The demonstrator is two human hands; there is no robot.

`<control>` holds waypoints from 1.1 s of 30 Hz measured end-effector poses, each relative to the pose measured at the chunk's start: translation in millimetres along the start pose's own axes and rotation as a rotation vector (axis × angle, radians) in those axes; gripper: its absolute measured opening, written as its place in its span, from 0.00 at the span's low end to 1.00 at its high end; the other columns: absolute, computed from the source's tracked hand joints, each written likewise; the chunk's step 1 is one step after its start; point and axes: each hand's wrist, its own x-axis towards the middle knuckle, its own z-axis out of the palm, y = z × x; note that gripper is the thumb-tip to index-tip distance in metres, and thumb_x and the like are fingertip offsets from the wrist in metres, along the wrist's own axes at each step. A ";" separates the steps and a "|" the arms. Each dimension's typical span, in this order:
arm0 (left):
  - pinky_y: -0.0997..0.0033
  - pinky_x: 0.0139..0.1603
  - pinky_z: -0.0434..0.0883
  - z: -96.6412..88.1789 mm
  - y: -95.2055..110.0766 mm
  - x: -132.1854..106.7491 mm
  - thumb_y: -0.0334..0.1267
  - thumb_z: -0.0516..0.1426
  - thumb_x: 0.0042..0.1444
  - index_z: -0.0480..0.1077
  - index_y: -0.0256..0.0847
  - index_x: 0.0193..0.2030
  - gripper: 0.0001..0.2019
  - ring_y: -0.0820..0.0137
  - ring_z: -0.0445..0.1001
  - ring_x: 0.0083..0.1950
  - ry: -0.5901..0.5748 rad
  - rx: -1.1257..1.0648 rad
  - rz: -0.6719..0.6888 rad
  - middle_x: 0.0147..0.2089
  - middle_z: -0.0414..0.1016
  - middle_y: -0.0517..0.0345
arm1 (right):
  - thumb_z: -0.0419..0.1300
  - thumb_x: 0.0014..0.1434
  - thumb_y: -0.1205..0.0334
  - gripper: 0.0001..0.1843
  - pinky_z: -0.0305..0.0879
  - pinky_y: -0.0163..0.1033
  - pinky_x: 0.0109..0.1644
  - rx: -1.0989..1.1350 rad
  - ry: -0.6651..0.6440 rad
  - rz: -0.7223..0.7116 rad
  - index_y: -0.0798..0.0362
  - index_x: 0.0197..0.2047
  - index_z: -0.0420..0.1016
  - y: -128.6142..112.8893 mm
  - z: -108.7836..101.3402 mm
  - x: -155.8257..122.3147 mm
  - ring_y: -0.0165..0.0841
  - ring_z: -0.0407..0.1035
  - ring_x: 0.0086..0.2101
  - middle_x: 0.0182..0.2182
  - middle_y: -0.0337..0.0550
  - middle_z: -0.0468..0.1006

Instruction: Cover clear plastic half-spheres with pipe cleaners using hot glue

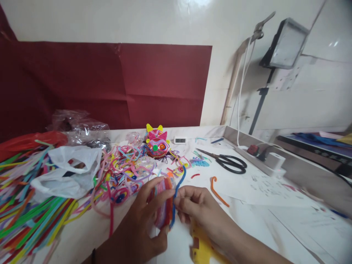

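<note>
My left hand (145,216) is closed round a striped piece (164,205) made of pink, purple, red and orange pipe cleaners laid side by side. A blue pipe cleaner (180,179) runs along the right edge of that piece, its upper end sticking out free. My right hand (198,207) pinches the blue pipe cleaner between thumb and fingers, close beside the orange row. Below my right wrist lies a yellow tool (202,242), partly covered by the arm; it looks like a glue gun. The back of the striped piece is hidden by my left hand.
Long loose pipe cleaners (33,220), a white plastic bag (68,176) and a tangle of coloured pieces fill the left. Behind stand a colourful animal-face figure (156,143) and small digital timer (180,140). Black-handled scissors (228,161), an orange pipe cleaner (218,192) and power strip (264,163) are right.
</note>
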 end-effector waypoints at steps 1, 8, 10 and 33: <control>0.51 0.67 0.63 -0.1 0.5 0.3 0.23 0.53 0.46 0.51 0.53 0.66 0.40 0.55 0.53 0.71 -0.006 0.002 -0.003 0.70 0.46 0.52 | 0.59 0.43 0.63 0.04 0.51 0.32 0.26 0.003 0.003 -0.001 0.54 0.22 0.70 0.3 0.1 0.0 0.25 0.56 0.19 0.14 0.32 0.67; 0.48 0.67 0.63 0.1 1.3 0.3 0.22 0.54 0.45 0.48 0.53 0.68 0.43 0.53 0.53 0.71 -0.011 0.022 -0.009 0.70 0.48 0.50 | 0.59 0.44 0.61 0.06 0.51 0.32 0.26 -0.007 0.017 -0.003 0.54 0.22 0.70 1.9 0.9 0.2 0.24 0.56 0.18 0.13 0.32 0.67; 0.48 0.67 0.63 0.8 0.3 -0.6 0.23 0.54 0.45 0.47 0.52 0.68 0.44 0.52 0.52 0.71 -0.018 0.025 -0.017 0.70 0.47 0.49 | 0.58 0.44 0.61 0.06 0.51 0.32 0.25 -0.004 0.029 0.004 0.53 0.21 0.69 2.8 1.0 0.4 0.24 0.56 0.17 0.13 0.32 0.67; 0.52 0.68 0.61 -0.7 -0.7 2.8 0.27 0.54 0.50 0.50 0.49 0.67 0.37 0.56 0.54 0.71 0.059 0.077 -0.033 0.70 0.52 0.49 | 0.59 0.40 0.66 0.03 0.56 0.28 0.24 0.237 0.048 -0.002 0.54 0.19 0.68 1.6 4.3 -1.9 0.22 0.62 0.16 0.13 0.32 0.70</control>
